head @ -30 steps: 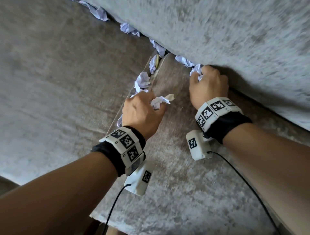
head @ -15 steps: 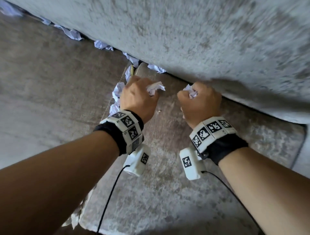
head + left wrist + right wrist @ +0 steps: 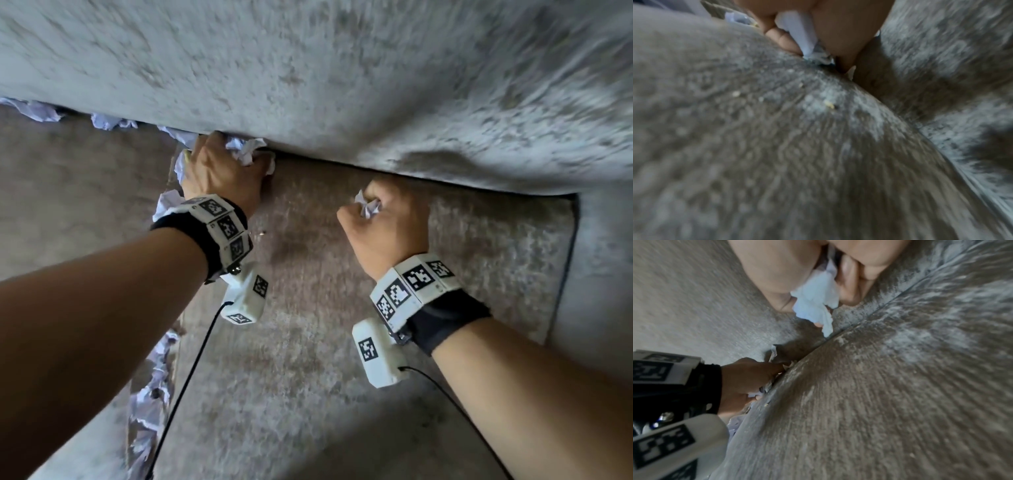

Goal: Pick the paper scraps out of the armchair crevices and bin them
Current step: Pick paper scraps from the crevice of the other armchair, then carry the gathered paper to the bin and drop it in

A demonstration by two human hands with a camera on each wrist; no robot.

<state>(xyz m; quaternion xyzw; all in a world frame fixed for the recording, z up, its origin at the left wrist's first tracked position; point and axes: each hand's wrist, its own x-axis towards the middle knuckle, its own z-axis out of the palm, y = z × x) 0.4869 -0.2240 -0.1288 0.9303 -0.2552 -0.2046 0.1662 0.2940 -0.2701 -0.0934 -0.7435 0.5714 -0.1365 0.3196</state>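
My left hand (image 3: 236,164) is pushed up against the crevice between the seat cushion (image 3: 342,342) and the armchair back (image 3: 342,78), fingers curled round crumpled white paper scraps (image 3: 248,152). The left wrist view shows those scraps (image 3: 797,30) pinched between thumb and fingers. My right hand (image 3: 380,214) hovers as a fist over the seat cushion, a little in front of the crevice, clutching a paper scrap (image 3: 368,207); the right wrist view shows that scrap (image 3: 816,305) hanging out of the fist. More scraps (image 3: 106,121) sit in the back crevice to the left.
Several crumpled scraps (image 3: 150,401) are wedged along the left side gap of the seat cushion, beside my left forearm. The right armrest (image 3: 603,274) rises at the right edge. Small crumbs (image 3: 828,104) lie on the cushion. No bin is in view.
My left hand moved up and left to the back crevice, still holding paper. My right hand drew away from the crevice with its scrap. The view shifted right.
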